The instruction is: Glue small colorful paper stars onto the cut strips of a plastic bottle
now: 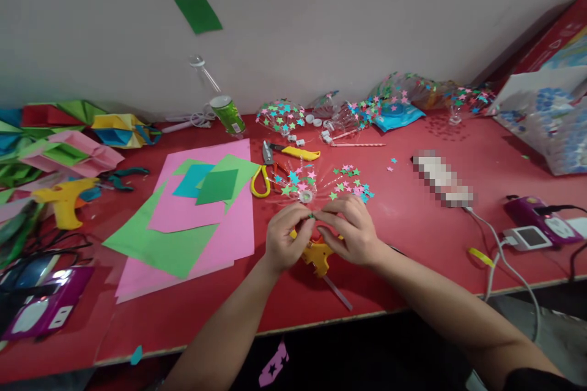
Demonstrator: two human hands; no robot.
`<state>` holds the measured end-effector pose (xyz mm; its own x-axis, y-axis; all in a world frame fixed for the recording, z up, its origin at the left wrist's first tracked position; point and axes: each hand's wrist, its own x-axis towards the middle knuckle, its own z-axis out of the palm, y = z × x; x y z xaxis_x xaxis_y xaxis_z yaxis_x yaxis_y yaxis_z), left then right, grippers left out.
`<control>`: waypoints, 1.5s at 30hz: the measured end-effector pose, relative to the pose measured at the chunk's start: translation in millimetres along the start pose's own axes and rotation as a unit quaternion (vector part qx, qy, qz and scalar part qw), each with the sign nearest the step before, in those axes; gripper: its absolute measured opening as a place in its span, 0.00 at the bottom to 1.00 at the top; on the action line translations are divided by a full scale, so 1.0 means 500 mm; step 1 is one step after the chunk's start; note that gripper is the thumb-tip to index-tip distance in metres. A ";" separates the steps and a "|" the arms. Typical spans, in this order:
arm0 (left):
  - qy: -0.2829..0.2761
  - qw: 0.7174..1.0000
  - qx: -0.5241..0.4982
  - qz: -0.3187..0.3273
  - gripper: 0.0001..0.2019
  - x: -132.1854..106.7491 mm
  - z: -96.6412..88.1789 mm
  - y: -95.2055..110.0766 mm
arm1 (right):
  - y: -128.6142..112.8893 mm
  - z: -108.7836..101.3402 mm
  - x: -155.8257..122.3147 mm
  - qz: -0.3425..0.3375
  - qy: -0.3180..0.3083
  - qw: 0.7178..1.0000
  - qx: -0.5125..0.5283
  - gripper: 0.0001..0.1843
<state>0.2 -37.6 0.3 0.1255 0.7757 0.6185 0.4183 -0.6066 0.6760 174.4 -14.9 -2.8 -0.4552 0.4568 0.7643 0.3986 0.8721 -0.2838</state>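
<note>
My left hand (285,237) and my right hand (349,231) meet above the red table (403,220), fingertips pinched together on a tiny green piece (312,215) too small to name. Just beyond them lies a clear plastic ornament (321,186) dotted with small coloured paper stars. A small yellow glue gun (320,256) lies on the table under my hands, with a glue stick (337,292) trailing toward the table's near edge.
Pink, green and teal paper sheets (192,214) lie left of my hands. Yellow-handled scissors (262,176) and a yellow cutter (298,151) sit behind. Folded paper shapes (68,140) and another yellow glue gun (64,198) are far left. More star-covered plastic pieces (394,98) line the wall.
</note>
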 end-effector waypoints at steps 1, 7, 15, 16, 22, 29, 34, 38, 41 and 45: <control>0.007 1.000 0.002 0.002 0.07 -0.001 -0.001 0.000 | 0.003 -0.004 0.001 0.002 -0.003 1.000 0.007 0.15; 0.101 0.994 0.031 -0.008 0.07 -0.005 -0.017 -0.015 | 0.010 -0.042 0.016 -0.008 -0.242 0.970 0.028 0.11; 0.211 0.976 0.006 -0.045 0.07 0.009 -0.040 -0.046 | -0.017 -0.008 -0.016 0.018 -0.429 0.900 -0.078 0.16; 0.217 0.975 0.004 -0.046 0.07 0.010 -0.041 -0.049 | -0.018 -0.002 -0.020 0.020 -0.431 0.898 -0.085 0.16; 0.260 0.961 0.005 -0.091 0.07 0.014 -0.059 -0.075 | -0.025 -0.025 0.013 0.072 -0.464 0.882 0.041 0.14; 0.250 0.962 0.027 -0.105 0.07 0.015 -0.060 -0.082 | -0.003 -0.056 0.027 0.097 -0.231 0.956 0.150 0.09; 0.179 0.978 0.051 -0.091 0.07 0.009 -0.038 -0.062 | 0.017 -0.038 0.014 0.081 -0.105 0.984 0.118 0.03; 0.152 0.984 0.047 -0.082 0.07 0.009 -0.028 -0.053 | 0.015 -0.033 0.015 0.064 -0.093 0.989 0.100 0.05; 0.147 0.984 0.053 -0.087 0.09 0.011 -0.027 -0.048 | 0.012 -0.031 0.015 0.080 -0.099 0.987 0.100 0.09; 0.143 0.984 0.051 -0.094 0.09 0.011 -0.028 -0.044 | 0.013 -0.027 0.012 0.097 -0.106 0.984 0.103 0.11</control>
<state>-20.6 -22.3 -5.4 -0.2148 0.7832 0.5834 0.4997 -0.4251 0.7547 185.0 -8.7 7.9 -0.5508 0.6252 0.5530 0.3337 0.7722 -0.5407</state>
